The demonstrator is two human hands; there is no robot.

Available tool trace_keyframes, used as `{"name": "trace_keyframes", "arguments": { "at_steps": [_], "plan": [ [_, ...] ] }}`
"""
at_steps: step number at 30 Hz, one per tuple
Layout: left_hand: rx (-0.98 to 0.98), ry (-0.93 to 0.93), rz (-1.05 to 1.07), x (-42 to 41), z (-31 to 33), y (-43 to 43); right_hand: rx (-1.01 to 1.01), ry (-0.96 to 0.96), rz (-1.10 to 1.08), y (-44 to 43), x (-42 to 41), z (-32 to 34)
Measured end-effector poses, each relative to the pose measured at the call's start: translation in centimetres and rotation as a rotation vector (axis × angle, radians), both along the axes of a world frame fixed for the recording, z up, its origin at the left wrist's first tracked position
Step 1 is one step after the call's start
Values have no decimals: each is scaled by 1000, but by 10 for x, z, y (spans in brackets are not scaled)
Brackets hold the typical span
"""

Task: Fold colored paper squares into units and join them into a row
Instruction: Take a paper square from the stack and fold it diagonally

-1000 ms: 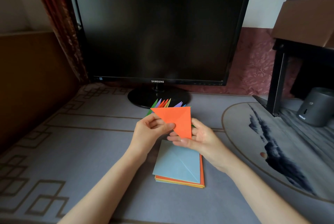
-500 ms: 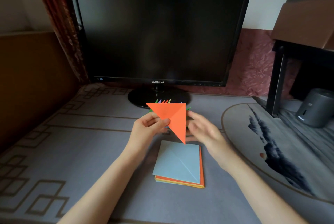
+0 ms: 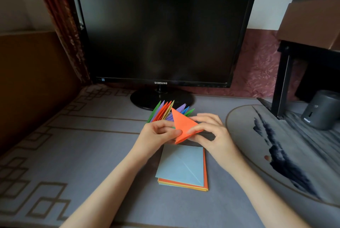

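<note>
An orange paper triangle (image 3: 182,125) is held above the table between both hands. My left hand (image 3: 158,134) pinches its left edge with thumb and fingers. My right hand (image 3: 211,132) pinches its right corner, fingers curled over it. Behind the hands a row of joined folded units (image 3: 165,111) in green, purple, orange, yellow and blue stands fanned out in front of the monitor base. Below the hands lies a stack of paper squares (image 3: 182,167) with a light blue, diagonally creased sheet on top.
A black Samsung monitor (image 3: 161,33) stands at the back on its round base (image 3: 147,99). A black stand leg (image 3: 281,84) and a grey cylinder (image 3: 322,110) are at the right. A grey patterned mat (image 3: 73,145) covers the table.
The orange triangle has turned and tilted flatter, its point now up-left. My right hand, apart from it half a second ago, has taken hold of its right corner.
</note>
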State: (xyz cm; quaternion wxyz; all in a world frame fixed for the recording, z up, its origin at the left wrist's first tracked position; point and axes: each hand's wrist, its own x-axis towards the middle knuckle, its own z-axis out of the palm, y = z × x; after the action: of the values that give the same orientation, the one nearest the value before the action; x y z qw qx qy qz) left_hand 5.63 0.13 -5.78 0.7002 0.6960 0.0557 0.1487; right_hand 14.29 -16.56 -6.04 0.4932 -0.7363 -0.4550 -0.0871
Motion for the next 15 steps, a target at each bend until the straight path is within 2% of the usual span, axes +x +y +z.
{"name": "trace_keyframes", "arguments": {
  "at_steps": [3,8,12,15],
  "plan": [
    [-7,-25,-22,-1,0,-2,74,227,6,1,-2,2],
    [2,-31,-41,0,3,-5,188,475,3,5,-5,2],
    [94,-44,-5,0,0,-5,193,579,9,7,-5,3],
    [91,-72,45,1,-1,-4,139,643,84,9,-9,3]
  ]
}}
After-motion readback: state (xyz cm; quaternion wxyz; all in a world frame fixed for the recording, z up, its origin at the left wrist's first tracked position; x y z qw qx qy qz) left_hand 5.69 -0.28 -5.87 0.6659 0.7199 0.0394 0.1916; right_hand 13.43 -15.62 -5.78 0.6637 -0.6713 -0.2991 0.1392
